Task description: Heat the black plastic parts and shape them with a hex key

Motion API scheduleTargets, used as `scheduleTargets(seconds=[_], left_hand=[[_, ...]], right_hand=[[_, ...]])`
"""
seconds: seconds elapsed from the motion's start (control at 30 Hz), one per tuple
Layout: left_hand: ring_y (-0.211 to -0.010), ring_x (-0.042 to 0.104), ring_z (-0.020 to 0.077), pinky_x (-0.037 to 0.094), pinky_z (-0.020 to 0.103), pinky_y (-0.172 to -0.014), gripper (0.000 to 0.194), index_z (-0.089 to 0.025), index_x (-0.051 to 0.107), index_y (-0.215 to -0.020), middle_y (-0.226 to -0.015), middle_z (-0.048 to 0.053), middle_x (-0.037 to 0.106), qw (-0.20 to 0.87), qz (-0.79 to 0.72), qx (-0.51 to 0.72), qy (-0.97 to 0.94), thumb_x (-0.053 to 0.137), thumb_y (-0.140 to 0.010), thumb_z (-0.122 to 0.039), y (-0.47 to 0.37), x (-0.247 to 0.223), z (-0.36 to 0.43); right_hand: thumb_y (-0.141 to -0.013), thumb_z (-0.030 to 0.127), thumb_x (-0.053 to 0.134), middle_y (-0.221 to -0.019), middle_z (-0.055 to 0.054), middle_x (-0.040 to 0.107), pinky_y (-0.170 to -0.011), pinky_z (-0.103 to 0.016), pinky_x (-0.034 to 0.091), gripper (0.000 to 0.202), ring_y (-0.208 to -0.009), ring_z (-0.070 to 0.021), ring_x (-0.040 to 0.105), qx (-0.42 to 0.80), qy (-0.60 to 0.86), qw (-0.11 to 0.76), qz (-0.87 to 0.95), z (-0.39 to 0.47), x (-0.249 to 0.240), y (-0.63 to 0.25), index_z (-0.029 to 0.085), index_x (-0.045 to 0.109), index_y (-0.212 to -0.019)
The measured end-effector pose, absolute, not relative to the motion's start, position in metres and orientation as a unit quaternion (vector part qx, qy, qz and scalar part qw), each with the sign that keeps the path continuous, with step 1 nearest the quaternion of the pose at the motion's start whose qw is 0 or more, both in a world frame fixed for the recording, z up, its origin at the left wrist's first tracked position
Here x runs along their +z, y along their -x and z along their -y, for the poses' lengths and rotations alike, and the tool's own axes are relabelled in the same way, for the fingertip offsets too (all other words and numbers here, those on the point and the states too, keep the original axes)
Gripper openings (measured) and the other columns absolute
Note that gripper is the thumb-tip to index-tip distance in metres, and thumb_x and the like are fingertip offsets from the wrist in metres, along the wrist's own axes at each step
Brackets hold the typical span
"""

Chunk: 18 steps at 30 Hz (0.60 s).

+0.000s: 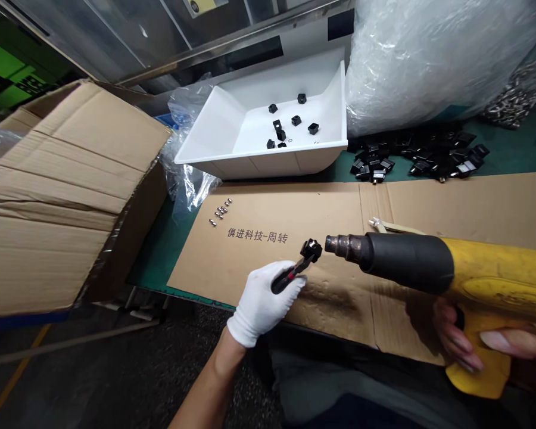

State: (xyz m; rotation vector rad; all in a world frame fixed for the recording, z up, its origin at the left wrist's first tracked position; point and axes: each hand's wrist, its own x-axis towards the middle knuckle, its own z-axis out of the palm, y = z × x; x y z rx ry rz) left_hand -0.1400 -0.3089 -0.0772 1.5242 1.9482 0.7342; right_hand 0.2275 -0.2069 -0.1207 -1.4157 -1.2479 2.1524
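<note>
My left hand (267, 296), in a white glove, is closed around dark-handled pliers (295, 273) with a red mark. At the tip of the pliers sits a small black part (311, 249) with a shiny metal piece showing in it. My bare right hand (477, 339) grips a yellow heat gun (495, 268) by its handle. Its stepped metal nozzle (346, 245) points left, a short gap from the black part. On the cardboard sheet (268, 208) lie several small metal pins (221, 210).
A white bin (232, 125) behind the cardboard holds several small black parts (296, 120). Black pieces (442, 155) lie in heaps at the back right, near a pile of metal pins (513, 98). A bulky plastic bag (420, 59) and an open carton (67, 190) flank the bin.
</note>
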Motion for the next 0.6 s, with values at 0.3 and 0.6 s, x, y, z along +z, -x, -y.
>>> scheduleTargets(seconds=[0.3, 0.6], left_hand=[[-0.081, 0.069, 0.0166, 0.052, 0.027, -0.078, 0.019, -0.018, 0.071, -0.098, -0.090, 0.002, 0.075, 0.298, -0.713, 0.282, -0.569, 0.064, -0.095, -0.035, 0.1413, -0.0773, 0.3123], [-0.080, 0.068, 0.0159, 0.051, 0.026, -0.076, 0.026, -0.016, 0.074, -0.102, -0.091, 0.002, 0.075, 0.321, -0.709, 0.276, -0.564, 0.065, -0.095, -0.039, 0.1436, -0.0737, 0.3142]], right_hand=[[-0.067, 0.053, 0.076, -0.070, -0.012, 0.060, -0.056, -0.042, 0.040, 0.035, -0.057, -0.0239, 0.055, 0.858, 0.388, 0.144, 0.303, 0.2104, -0.1130, -0.2270, 0.029, 0.076, -0.093], [-0.071, 0.056, 0.073, -0.069, -0.011, 0.057, -0.056, -0.043, 0.039, 0.034, -0.055, -0.0225, 0.052, 0.876, 0.351, 0.109, 0.313, 0.2052, -0.1173, -0.2297, 0.030, 0.074, -0.093]])
